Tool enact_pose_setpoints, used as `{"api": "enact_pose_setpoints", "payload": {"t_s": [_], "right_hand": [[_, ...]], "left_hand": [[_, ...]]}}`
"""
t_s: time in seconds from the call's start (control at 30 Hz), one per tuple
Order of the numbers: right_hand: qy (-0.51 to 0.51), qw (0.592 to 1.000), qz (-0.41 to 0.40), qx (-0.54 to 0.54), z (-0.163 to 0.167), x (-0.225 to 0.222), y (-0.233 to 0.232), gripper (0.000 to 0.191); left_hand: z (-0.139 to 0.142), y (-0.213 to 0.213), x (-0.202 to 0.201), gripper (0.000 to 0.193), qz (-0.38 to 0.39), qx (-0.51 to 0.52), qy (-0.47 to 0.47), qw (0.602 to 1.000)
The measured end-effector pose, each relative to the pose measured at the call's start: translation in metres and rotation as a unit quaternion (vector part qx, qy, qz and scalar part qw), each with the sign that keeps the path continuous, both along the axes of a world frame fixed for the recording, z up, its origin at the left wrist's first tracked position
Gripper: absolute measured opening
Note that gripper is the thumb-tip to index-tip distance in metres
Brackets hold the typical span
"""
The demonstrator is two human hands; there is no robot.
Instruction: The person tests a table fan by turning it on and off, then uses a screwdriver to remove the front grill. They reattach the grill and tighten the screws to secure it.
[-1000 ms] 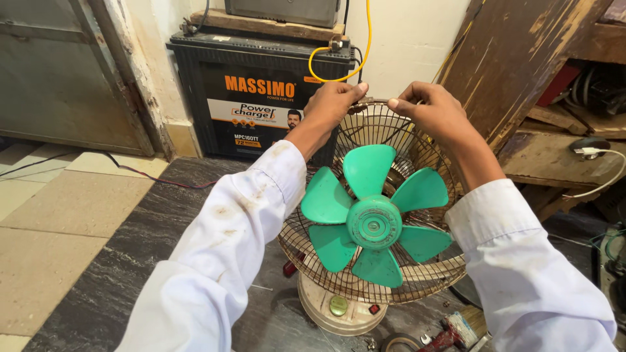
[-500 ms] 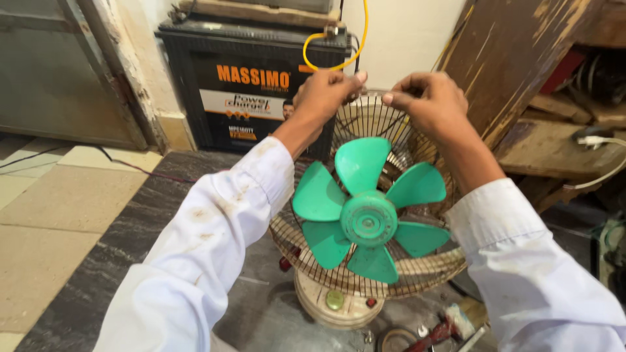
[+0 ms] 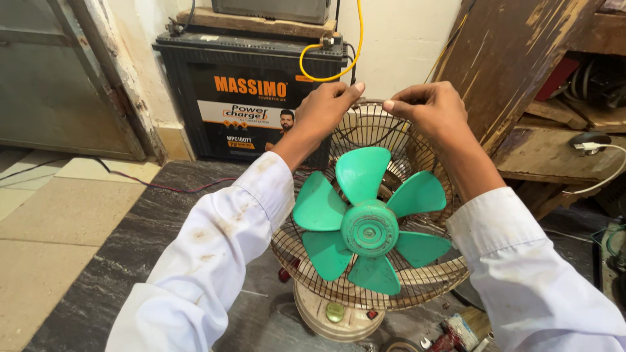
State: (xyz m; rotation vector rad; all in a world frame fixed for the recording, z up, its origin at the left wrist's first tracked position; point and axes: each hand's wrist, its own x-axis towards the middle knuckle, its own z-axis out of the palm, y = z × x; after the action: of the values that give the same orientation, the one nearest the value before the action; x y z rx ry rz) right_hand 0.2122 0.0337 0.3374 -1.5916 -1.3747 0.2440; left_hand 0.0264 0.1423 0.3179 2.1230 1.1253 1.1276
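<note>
Head view, left to right, all placed against the fan [image 3: 368, 228].

Far left of fan: grey metal door [image 3: 59, 78], pale floor tiles [image 3: 45, 228] below it.
Left and behind fan: big black battery [image 3: 251, 98] on floor against wall, wooden plank [image 3: 254, 23] on top, yellow cable [image 3: 329, 62] looping off its terminal. Thin red wire [image 3: 169, 188] running across floor toward fan.

Fan itself: centre of view, on dark stone slab [image 3: 130, 261]. Green blades [image 3: 365, 221] exposed, front guard off, rear wire guard [image 3: 385, 287] behind blades, cream base [image 3: 332, 319] below.

Left hand [image 3: 326, 111]: at top rim of rear guard, just left of top centre, fingers curled shut, fingertips pinching the wire rim. White stained sleeve [image 3: 215, 261] down left of fan.
Right hand [image 3: 433, 111]: at same rim, just right of top centre, fingers closed, thumb and forefinger pinching the rim wire. Hands near each other, not touching.

Right and behind fan: worn brown wooden board [image 3: 521, 58] leaning on wall, wooden shelf [image 3: 561, 153] with white cable [image 3: 603, 166].
Below right of fan base: small tools [image 3: 456, 332], too blurred to identify.
</note>
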Motion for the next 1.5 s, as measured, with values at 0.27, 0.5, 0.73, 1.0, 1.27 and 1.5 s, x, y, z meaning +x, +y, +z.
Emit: {"api": "enact_pose_setpoints", "payload": {"t_s": [0.27, 0.5, 0.73, 1.0, 1.27, 1.5], "right_hand": [[-0.023, 1.0, -0.013, 0.0, 0.001, -0.001, -0.004, 0.028], [-0.07, 0.996, -0.047, -0.028, -0.001, -0.007, 0.002, 0.032], [-0.108, 0.993, -0.056, 0.012, -0.004, -0.001, 0.003, 0.037], [-0.181, 0.976, -0.074, 0.095, -0.018, -0.001, 0.012, 0.036], [-0.208, 0.971, -0.08, 0.086, -0.021, 0.006, 0.019, 0.035], [-0.224, 0.968, -0.087, 0.078, -0.019, 0.005, 0.019, 0.038]], "left_hand": [[0.007, 0.001, 0.008, 0.054, -0.042, -0.095, -0.051, 0.993], [0.005, -0.004, -0.005, 0.061, -0.03, -0.102, -0.058, 0.993], [0.002, 0.001, -0.006, 0.057, -0.06, -0.039, -0.027, 0.997], [-0.02, 0.0, -0.014, 0.046, -0.024, 0.235, -0.006, 0.972], [-0.013, 0.001, -0.016, 0.044, -0.032, 0.092, -0.013, 0.995], [-0.007, -0.003, -0.012, 0.038, -0.078, 0.023, -0.09, 0.993]]}}
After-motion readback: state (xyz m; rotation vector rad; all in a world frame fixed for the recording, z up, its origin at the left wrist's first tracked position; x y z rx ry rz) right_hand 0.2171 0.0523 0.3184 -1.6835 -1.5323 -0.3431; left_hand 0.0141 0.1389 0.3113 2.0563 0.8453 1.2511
